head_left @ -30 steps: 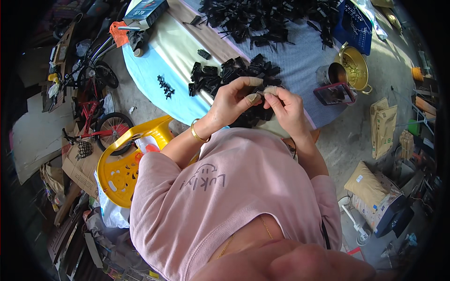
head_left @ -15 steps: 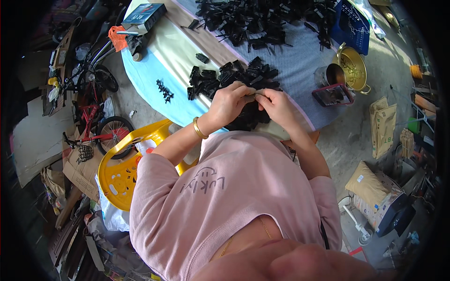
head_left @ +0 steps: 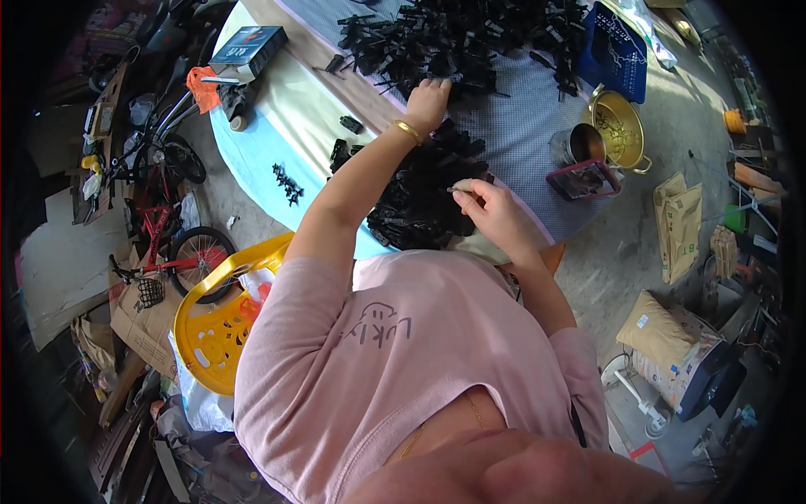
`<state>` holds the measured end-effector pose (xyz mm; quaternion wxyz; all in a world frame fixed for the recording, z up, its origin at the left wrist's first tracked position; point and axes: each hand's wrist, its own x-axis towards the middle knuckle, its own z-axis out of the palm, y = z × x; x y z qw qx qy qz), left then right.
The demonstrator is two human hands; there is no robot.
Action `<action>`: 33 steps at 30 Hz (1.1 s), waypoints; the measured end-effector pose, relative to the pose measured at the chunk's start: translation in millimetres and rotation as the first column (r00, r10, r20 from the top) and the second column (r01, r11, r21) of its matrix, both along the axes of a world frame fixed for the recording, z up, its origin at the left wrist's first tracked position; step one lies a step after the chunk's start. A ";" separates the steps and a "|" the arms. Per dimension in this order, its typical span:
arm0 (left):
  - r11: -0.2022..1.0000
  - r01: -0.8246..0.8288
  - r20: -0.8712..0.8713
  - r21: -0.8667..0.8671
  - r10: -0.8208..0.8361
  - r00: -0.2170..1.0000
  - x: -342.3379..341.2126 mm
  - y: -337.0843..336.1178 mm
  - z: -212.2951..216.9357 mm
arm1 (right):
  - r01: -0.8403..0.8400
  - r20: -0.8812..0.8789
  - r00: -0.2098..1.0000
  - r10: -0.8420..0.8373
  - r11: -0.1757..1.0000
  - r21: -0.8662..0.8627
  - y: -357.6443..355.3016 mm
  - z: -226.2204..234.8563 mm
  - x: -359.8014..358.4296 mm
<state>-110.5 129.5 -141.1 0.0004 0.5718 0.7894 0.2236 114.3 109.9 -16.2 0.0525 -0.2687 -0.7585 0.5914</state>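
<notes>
My left hand reaches out to the near edge of a large heap of black plastic parts at the far side of the table. Its fingers stretch over the parts, the tips partly lost among them, and I see nothing held. My right hand stays close to my body with thumb and forefinger pinched together, a tiny piece at their tips too small to name. Below that hand lies a nearer pile of black plastic pieces, partly covered by my left forearm.
On the cloth-covered table lie a small cluster of black bits and a box. To the right are a phone, a metal cup, a gold-coloured pot and a blue basket. A yellow chair stands left.
My hands were together over the near pile. Now my left hand has moved away to the far heap, while my right remains near the pile, still pinched. The view has shifted slightly.
</notes>
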 end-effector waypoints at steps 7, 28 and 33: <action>0.990 -0.131 0.016 -0.046 0.132 0.991 7.6 -15.3 23.5 | 0.133 -0.130 0.985 -0.118 0.985 0.114 13.9 -19.1 12.2; 0.965 -0.052 0.963 0.257 -0.251 0.097 83.9 -131.7 141.1 | 0.134 -0.225 0.947 -0.229 0.919 -0.370 5.4 0.9 -24.7; 0.970 -0.147 0.978 0.195 -0.204 -0.049 82.7 -134.0 138.0 | 0.007 -0.201 0.972 -0.124 0.864 -0.503 7.9 8.7 -16.7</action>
